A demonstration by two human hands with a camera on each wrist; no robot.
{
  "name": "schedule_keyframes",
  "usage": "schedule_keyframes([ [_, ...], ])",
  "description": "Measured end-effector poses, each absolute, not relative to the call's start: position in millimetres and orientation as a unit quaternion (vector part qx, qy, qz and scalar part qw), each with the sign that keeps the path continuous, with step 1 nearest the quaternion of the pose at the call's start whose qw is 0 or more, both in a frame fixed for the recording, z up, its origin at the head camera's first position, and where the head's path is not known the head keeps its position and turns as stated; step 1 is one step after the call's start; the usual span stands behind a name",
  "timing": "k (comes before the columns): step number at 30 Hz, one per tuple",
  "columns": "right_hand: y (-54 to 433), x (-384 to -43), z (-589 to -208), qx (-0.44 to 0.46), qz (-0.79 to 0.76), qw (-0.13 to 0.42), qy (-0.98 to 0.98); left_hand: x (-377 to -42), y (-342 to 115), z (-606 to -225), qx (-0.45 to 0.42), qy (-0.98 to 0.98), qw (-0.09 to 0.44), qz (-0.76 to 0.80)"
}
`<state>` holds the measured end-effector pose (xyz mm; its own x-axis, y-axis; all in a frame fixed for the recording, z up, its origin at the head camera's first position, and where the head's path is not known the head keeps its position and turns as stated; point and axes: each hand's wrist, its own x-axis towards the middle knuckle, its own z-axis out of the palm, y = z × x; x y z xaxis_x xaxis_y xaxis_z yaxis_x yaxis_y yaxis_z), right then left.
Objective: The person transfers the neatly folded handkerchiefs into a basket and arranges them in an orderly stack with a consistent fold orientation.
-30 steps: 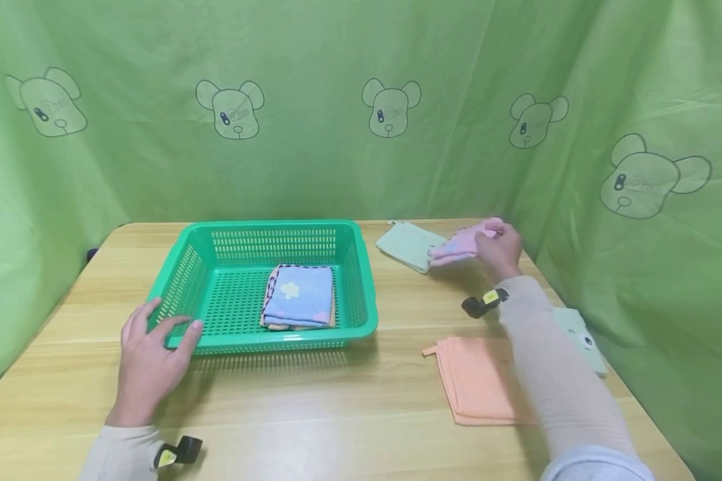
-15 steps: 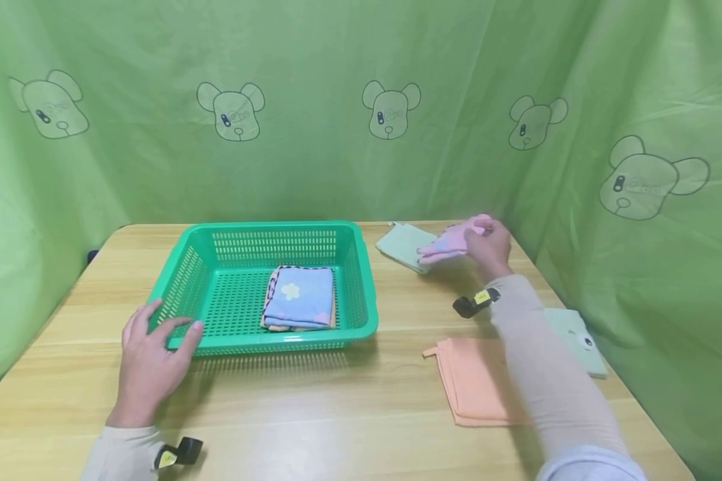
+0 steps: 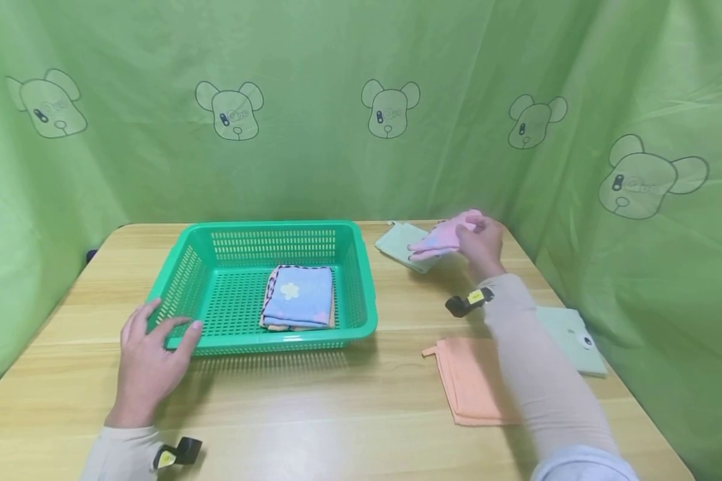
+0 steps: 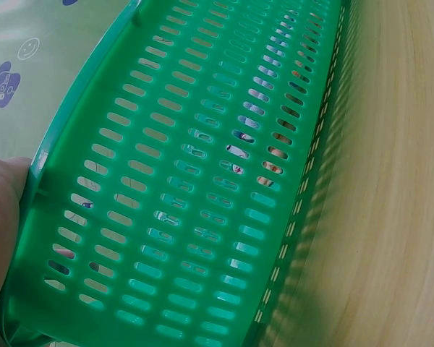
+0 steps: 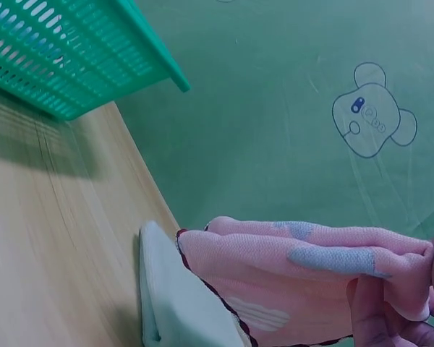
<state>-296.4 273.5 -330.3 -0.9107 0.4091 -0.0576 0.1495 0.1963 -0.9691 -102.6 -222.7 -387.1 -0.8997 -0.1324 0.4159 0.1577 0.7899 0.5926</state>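
"Across the background, a green curtain (image 3: 313, 160) printed with outlined animal heads hangs behind a wooden table (image 3: 313, 407)."

"And on the table?"

"A green basket (image 3: 265, 342) with slotted walls, left of centre. A person reaches in from the near side, the beige right sleeve (image 3: 544, 374) stretching toward the far right."

"What is the left hand (image 3: 153, 361) doing?"

"It touches the basket's near left corner, fingers spread, thumb by the near rim, index finger bent to the inner side. Whether they grip the rim or only rest on it, I cannot tell."

"And the cloths?"

"An orange cloth (image 3: 475, 384) lies folded at the near right, partly hidden by the sleeve. A folded blue cloth (image 3: 307, 300) with a pale yellow flower rests inside the basket, peach fabric (image 3: 333, 314) showing beneath it. Near the table's right edge is an eye-print cloth (image 3: 571, 341), pale green."

"Where is the pink cloth (image 3: 442, 236)?"

"Held up at the far right, apart from the basket. It is folded, with blue patches and dark trim, its free end overlapping our view of a plain pale green cloth (image 3: 400, 246); contact between the two is unclear."

"The right hand (image 3: 484, 246)?"

"Thumb and fingers pinch the pink cloth's right end."

"Smallest detail?"

"Yellow-labelled black devices (image 3: 188, 450), one at each wrist."
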Motion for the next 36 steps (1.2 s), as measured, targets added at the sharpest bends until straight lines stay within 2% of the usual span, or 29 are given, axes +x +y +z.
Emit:
schedule_keyframes([
  [11,259,-292,-324,-0.17,0.612,0.098,-0.766,-100,-223,-388,-0.001,-0.921,0.211,-0.326],
  [36,238,-286,-307,-0.126,0.581,0.117,-0.796,-102,-223,-387,-0.01,-0.919,0.226,-0.323],
])
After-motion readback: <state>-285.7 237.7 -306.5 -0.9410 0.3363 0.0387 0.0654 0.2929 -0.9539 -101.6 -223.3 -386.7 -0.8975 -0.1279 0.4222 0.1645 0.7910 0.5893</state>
